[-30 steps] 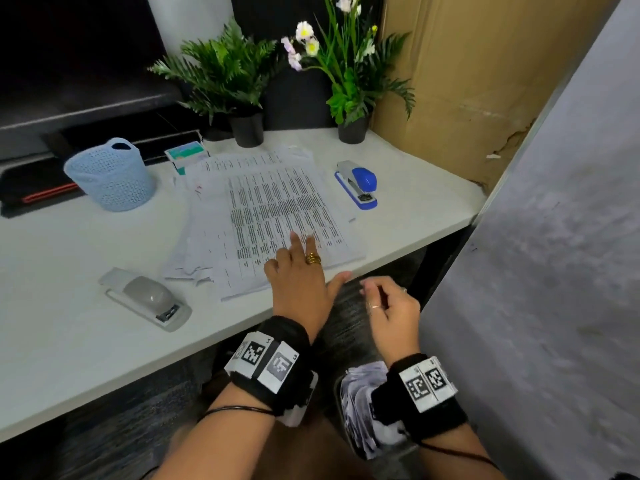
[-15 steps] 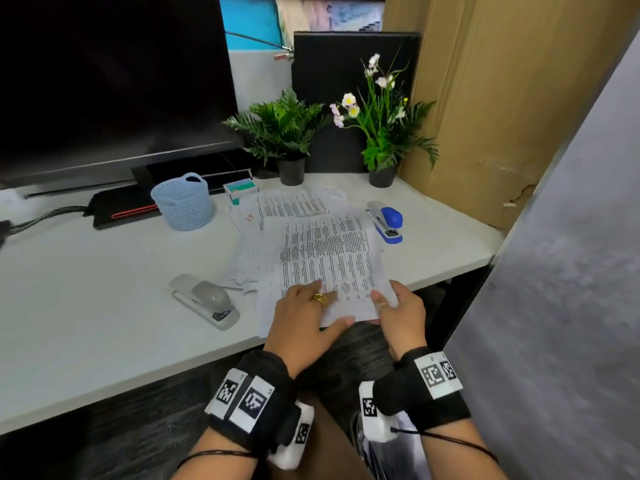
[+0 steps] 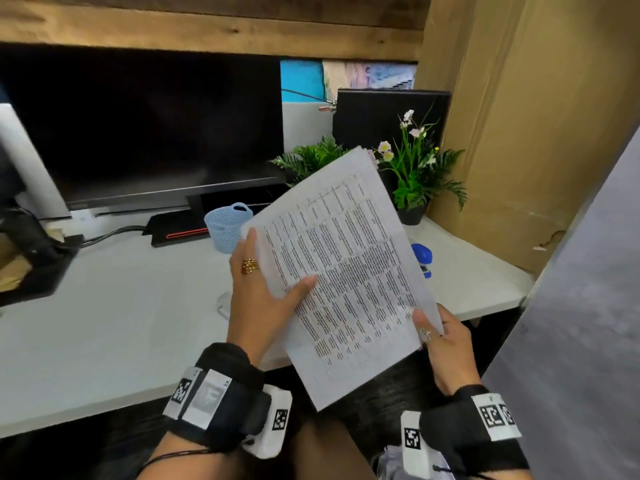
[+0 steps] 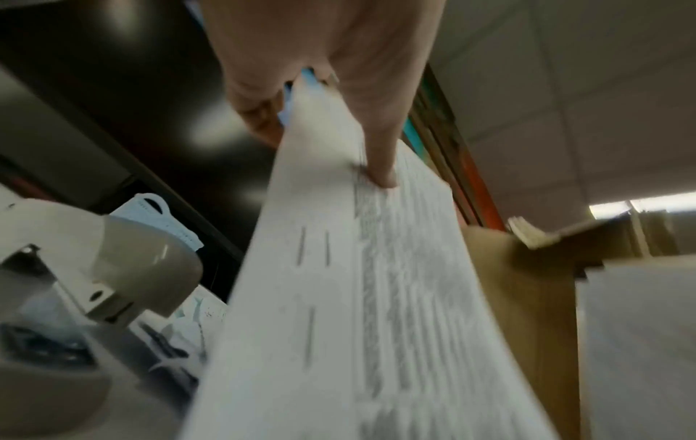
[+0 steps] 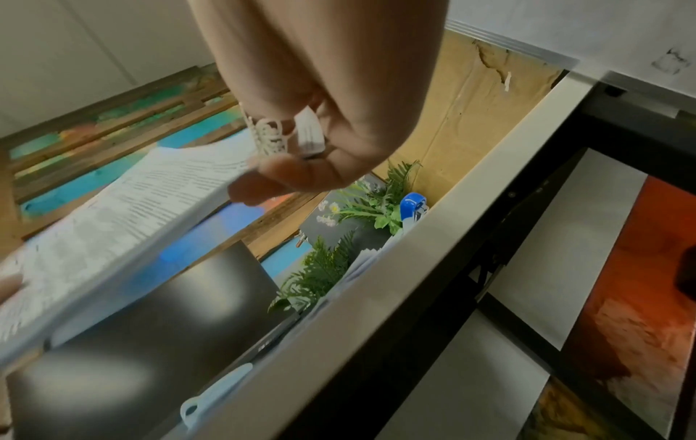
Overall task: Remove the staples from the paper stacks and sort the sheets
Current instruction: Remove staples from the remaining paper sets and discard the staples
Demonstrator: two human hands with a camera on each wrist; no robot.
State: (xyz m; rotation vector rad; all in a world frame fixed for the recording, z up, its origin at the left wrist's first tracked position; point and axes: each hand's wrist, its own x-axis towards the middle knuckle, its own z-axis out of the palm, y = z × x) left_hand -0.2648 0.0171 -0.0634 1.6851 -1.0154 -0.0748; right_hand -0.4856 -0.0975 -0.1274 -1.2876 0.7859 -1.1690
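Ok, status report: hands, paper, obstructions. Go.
Left hand grips paper stack at its left edge; right hand pinches its lower right corner. Stack lifted off the desk, tilted. Nothing obstructing.

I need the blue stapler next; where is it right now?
In the head view the blue stapler lies on the white desk at the right, half hidden behind the held paper stack, in front of the flowering plant.

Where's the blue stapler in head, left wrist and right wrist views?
Head: blue stapler right of centre, on the desk, partly hidden behind the held paper stack.
Left wrist: not in view.
Right wrist: centre-right, just past the desk edge.
Shared landmark: the flowering plant beside it.
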